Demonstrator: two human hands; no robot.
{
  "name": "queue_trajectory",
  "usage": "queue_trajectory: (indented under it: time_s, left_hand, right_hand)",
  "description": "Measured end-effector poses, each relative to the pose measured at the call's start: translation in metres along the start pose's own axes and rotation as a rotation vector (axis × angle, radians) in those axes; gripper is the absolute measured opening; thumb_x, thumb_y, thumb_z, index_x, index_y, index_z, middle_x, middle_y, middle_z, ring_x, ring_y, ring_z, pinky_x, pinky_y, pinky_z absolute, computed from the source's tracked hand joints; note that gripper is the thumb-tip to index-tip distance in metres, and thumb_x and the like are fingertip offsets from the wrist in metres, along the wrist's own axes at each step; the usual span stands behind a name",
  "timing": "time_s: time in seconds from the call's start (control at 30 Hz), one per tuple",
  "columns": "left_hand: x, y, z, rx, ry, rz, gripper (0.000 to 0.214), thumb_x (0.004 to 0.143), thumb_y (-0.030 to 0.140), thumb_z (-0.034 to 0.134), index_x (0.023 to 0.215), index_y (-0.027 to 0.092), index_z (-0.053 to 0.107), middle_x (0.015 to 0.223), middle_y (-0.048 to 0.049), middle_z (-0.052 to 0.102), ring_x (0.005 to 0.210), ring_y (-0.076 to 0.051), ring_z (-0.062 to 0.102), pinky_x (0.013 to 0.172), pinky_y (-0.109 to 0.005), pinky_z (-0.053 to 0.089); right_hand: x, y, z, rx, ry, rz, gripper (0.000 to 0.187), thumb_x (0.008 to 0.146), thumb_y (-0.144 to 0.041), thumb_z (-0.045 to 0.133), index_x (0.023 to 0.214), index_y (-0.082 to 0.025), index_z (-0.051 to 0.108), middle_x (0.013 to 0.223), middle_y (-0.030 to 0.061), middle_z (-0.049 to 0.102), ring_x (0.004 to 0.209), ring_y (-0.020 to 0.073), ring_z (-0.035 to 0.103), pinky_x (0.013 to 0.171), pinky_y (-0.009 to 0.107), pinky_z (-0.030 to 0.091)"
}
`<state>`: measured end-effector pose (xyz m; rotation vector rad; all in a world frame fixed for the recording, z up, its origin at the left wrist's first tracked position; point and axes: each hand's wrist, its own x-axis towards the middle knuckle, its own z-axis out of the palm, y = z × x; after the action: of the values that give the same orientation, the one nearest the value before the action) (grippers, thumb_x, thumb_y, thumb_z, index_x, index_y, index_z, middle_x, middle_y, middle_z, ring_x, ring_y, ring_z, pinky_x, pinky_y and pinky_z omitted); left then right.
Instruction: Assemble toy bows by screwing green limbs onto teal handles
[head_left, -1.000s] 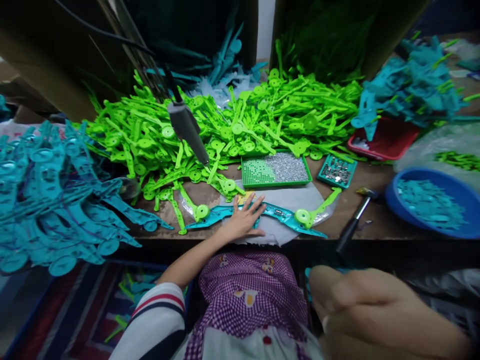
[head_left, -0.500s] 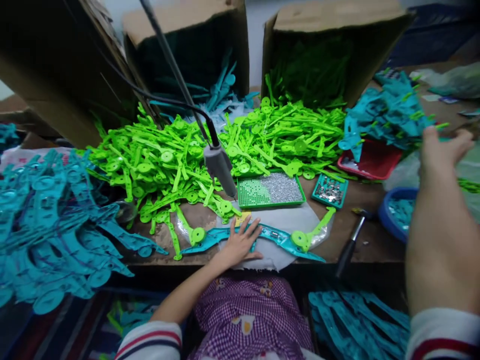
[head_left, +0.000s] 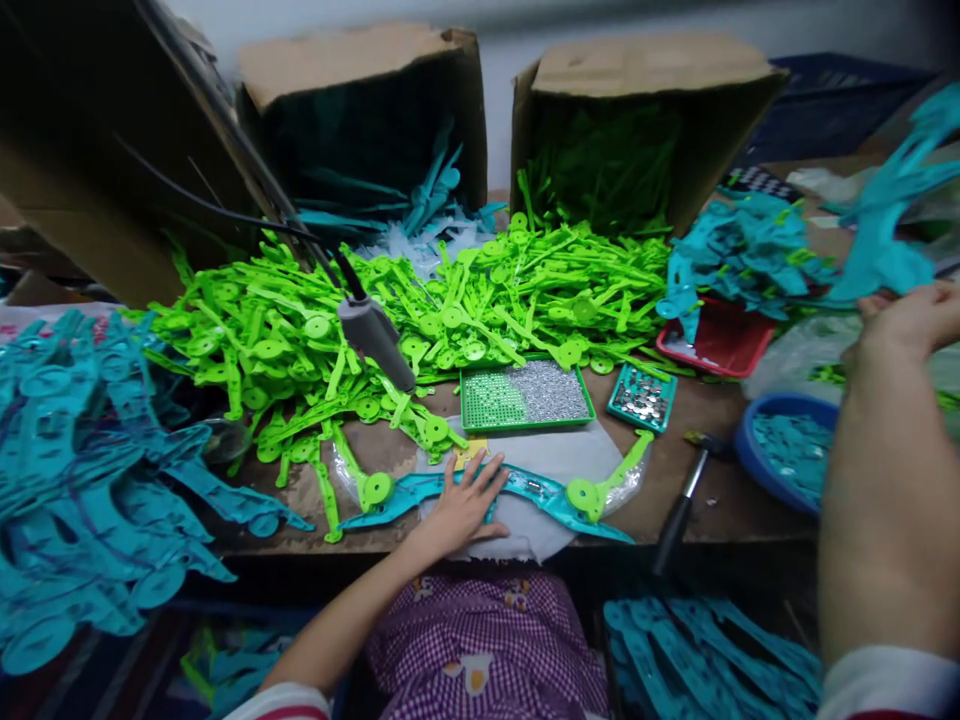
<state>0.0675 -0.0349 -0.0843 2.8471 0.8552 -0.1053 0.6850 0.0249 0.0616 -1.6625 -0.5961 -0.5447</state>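
Note:
My left hand (head_left: 463, 503) lies flat with fingers spread on a teal bow-shaped plastic piece (head_left: 540, 492) at the table's near edge. That piece has green arms (head_left: 600, 485) fitted at both ends and rests on a white sheet. My right hand (head_left: 911, 318) is raised at the far right, fingers closed on a teal plastic part (head_left: 889, 215) held above the heap of teal parts (head_left: 746, 255). A hanging grey power tool (head_left: 375, 340) dangles above the green parts.
A large heap of green parts (head_left: 450, 310) covers the table's middle; teal parts (head_left: 82, 470) pile at the left. A green screw tray (head_left: 525, 395), small teal tray (head_left: 643, 397), red tray (head_left: 716, 340), blue bowl (head_left: 787, 450) and hammer (head_left: 679, 510) lie nearby. Two cardboard boxes (head_left: 645, 80) stand behind.
My right hand rose from low in front of me to the far right and took hold of a teal part. My left hand stayed flat on the piece. The view tilted upward.

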Motion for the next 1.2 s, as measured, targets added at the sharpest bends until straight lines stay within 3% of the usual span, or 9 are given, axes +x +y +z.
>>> queue_trajectory:
  time_s: [0.13, 0.3, 0.4, 0.5, 0.67, 0.87, 1.03, 1.13, 1.2]
  left_hand:
    - [0.001, 0.001, -0.003, -0.001, 0.005, -0.002, 0.087, 0.086, 0.073, 0.051, 0.158, 0.026, 0.032, 0.164, -0.014, 0.031, 0.152, -0.039, 0.025, 0.119, -0.068, 0.021]
    - [0.001, 0.004, -0.008, -0.053, -0.008, -0.007, 0.085, 0.087, 0.068, 0.056, 0.157, 0.025, 0.035, 0.163, -0.0155, 0.034, 0.152, -0.04, 0.024, 0.119, -0.067, 0.02]
    - [0.001, 0.006, -0.013, -0.107, -0.042, -0.034, 0.083, 0.088, 0.063, 0.059, 0.157, 0.023, 0.034, 0.16, -0.0162, 0.037, 0.152, -0.039, 0.024, 0.119, -0.068, 0.018]
    - [0.002, 0.009, -0.016, -0.161, -0.067, -0.054, 0.079, 0.09, 0.055, 0.061, 0.156, 0.021, 0.033, 0.159, -0.017, 0.038, 0.152, -0.04, 0.02, 0.118, -0.07, 0.018]
    - [0.007, 0.013, -0.018, -0.188, -0.044, -0.07, 0.073, 0.092, 0.054, 0.059, 0.153, 0.019, 0.038, 0.158, -0.0174, 0.037, 0.153, -0.042, 0.015, 0.117, -0.073, 0.016]
    - [0.009, 0.024, -0.01, -0.207, 0.011, -0.118, 0.068, 0.094, 0.053, 0.055, 0.151, 0.019, 0.041, 0.158, -0.0177, 0.038, 0.152, -0.04, 0.019, 0.117, -0.071, 0.019]
    - [0.001, 0.027, 0.004, -0.198, 0.063, -0.103, 0.045, 0.097, 0.04, 0.054, 0.137, 0.02, 0.057, 0.15, -0.015, 0.05, 0.147, -0.034, 0.033, 0.119, -0.068, 0.019]
    - [-0.003, 0.024, 0.01, -0.261, 0.014, -0.087, 0.037, 0.098, 0.03, 0.05, 0.133, 0.028, 0.061, 0.142, -0.0087, 0.06, 0.14, -0.029, 0.045, 0.122, -0.064, 0.014]
    - [-0.004, 0.023, 0.013, -0.294, 0.063, -0.093, 0.043, 0.099, 0.032, 0.048, 0.141, 0.03, 0.055, 0.144, -0.0082, 0.059, 0.139, -0.027, 0.047, 0.123, -0.063, 0.011]
  right_hand:
    - [-0.049, -0.016, -0.049, 0.236, -0.316, 0.194, 0.033, 0.088, -0.025, 0.043, 0.056, -0.027, 0.034, 0.064, 0.0021, 0.044, 0.049, 0.0084, 0.039, 0.05, 0.037, 0.033]
    - [-0.199, -0.06, -0.135, 0.404, -0.717, 0.294, 0.027, 0.081, -0.043, 0.054, 0.061, -0.029, 0.041, 0.062, -0.004, 0.021, 0.051, 0.0097, 0.005, 0.045, 0.035, 0.012]
    - [-0.286, -0.093, -0.174, 0.681, -0.942, 0.837, 0.018, 0.088, -0.035, 0.054, 0.073, -0.027, 0.048, 0.063, -0.0074, 0.009, 0.055, 0.0114, -0.003, 0.043, 0.029, 0.011]
    - [-0.338, -0.108, -0.191, 0.854, -0.936, 1.312, 0.021, 0.088, -0.032, 0.065, 0.078, -0.024, 0.047, 0.057, -0.0107, 0.009, 0.053, 0.0088, -0.005, 0.04, 0.02, 0.015]
    - [-0.365, -0.101, -0.198, 0.899, -0.988, 1.612, 0.035, 0.085, -0.033, 0.073, 0.075, -0.023, 0.041, 0.051, -0.0143, 0.006, 0.049, 0.0062, -0.009, 0.036, 0.016, 0.014]
    - [-0.401, -0.143, -0.199, 0.771, -1.011, 1.493, 0.032, 0.077, -0.039, 0.077, 0.078, -0.021, 0.05, 0.048, -0.0134, 0.024, 0.039, 0.0028, 0.01, 0.036, 0.015, 0.022]
    - [-0.451, -0.202, -0.164, 0.78, -1.067, 1.225, 0.039, 0.07, -0.048, 0.082, 0.086, -0.023, 0.058, 0.064, -0.0057, 0.057, 0.051, 0.0062, 0.049, 0.049, 0.018, 0.043]
    - [-0.45, -0.208, -0.145, 0.62, -1.374, 0.886, 0.043, 0.071, -0.059, 0.076, 0.093, -0.023, 0.066, 0.074, 0.0013, 0.068, 0.067, 0.0163, 0.063, 0.063, 0.03, 0.053]
    - [-0.423, -0.206, -0.135, 0.417, -1.582, 0.484, 0.041, 0.076, -0.06, 0.069, 0.092, -0.022, 0.071, 0.079, 0.0049, 0.072, 0.074, 0.0218, 0.067, 0.072, 0.038, 0.055]
